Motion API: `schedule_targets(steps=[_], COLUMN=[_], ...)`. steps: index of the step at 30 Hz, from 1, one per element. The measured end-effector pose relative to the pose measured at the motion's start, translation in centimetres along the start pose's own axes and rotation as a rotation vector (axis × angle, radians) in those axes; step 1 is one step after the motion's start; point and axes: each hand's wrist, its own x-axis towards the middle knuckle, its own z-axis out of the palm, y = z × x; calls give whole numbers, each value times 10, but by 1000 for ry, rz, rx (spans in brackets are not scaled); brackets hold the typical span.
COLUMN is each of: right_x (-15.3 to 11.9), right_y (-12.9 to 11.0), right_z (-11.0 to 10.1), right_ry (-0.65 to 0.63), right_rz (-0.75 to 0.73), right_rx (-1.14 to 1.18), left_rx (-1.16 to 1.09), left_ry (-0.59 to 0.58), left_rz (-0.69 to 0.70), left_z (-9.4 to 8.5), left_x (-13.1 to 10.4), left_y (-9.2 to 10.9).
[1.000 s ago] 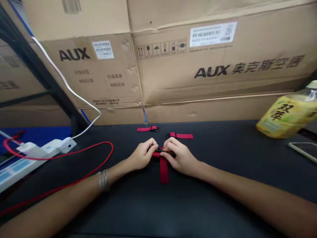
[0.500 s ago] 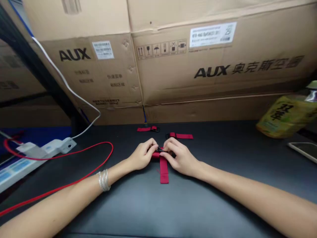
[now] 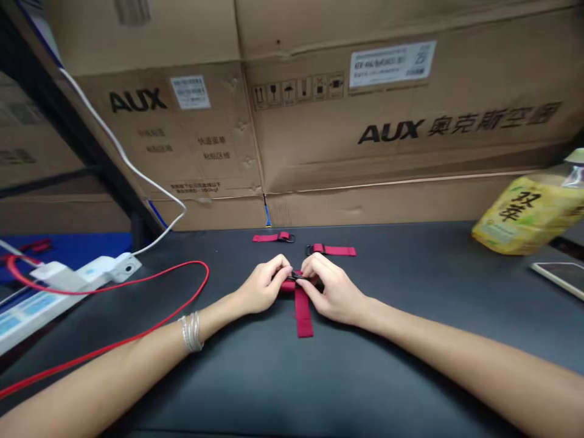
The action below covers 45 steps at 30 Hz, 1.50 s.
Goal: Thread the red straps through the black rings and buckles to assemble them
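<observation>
Both hands meet over a red strap (image 3: 303, 313) with a small black buckle (image 3: 296, 277) near the middle of the dark table. My left hand (image 3: 265, 283), with silvery bracelets at the wrist, pinches the buckle's left side and the red webbing beside it. From the right, my right hand (image 3: 335, 289) grips the buckle between thumb and fingers. The strap's tail hangs down toward me, flat on the table. Just beyond the hands lie two more red straps with black buckles, one at the left (image 3: 266, 238) and one at the right (image 3: 340, 250).
Large cardboard boxes (image 3: 310, 152) stand along the table's back. A white power strip (image 3: 68, 286), a red cable (image 3: 182, 264) and a white cable (image 3: 132, 167) are at the left. At the right are a yellow-labelled bottle (image 3: 524, 213) and a phone (image 3: 561, 277).
The lower end of the strap's tail has swung slightly to the right. Both hands have stayed almost in place.
</observation>
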Motion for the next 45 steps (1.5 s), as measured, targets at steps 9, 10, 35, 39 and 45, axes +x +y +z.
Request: schedule_targets(steps=[9,10,35,39,45], right_x=[4,5,7,8,8], right_y=[-5,-5,-3,-1,0], right_z=[-2,-2,-6,-5,-4], right_ry=[-100,-107,-172,-145,-121], right_rz=[22,23,79,95,107], right_rx=[24,27,120,102,93], left_rx=[-26,-31,-172,-152,-172], left_ry=[27,29,86,82,66], left_rz=[-13,-14,-95,-101,-110], left_z=[1,1,2,2,2], left_x=[0,0,7,6,6], left_y=[-5,-6,-17,-14,-13])
